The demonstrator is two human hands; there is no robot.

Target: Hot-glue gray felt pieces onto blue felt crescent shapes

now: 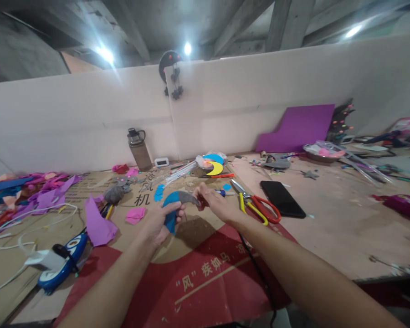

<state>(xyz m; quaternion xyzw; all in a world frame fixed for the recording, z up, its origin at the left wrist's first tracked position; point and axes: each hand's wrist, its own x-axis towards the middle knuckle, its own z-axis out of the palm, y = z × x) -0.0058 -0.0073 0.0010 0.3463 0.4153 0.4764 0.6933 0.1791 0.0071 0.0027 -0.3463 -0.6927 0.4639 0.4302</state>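
A crescent-shaped piece [187, 197], blue on the left and grey toward its right tip, is held above the cardboard. My left hand [162, 221] is closed on its blue part, thumb on top and fingers curled beneath. At the grey tip, the bent fingers of my right hand [214, 202] pinch the piece; their ends are partly hidden. Just right of that hand lie scissors [256, 205] with one yellow and one red handle, blades apart. Small blue scraps [159, 192] and a pink scrap [135, 215] lie left of the crescent. A yellow crescent [215, 169] rests farther back.
A black phone [282, 199] lies right of the scissors. A bottle [140, 150] stands by the white partition [89, 123]. At left are a purple scrap [99, 223], a blue power strip [63, 264] with white cables and a colourful scrap pile [41, 196]. A black cord [259, 273] crosses the red cardboard [205, 291].
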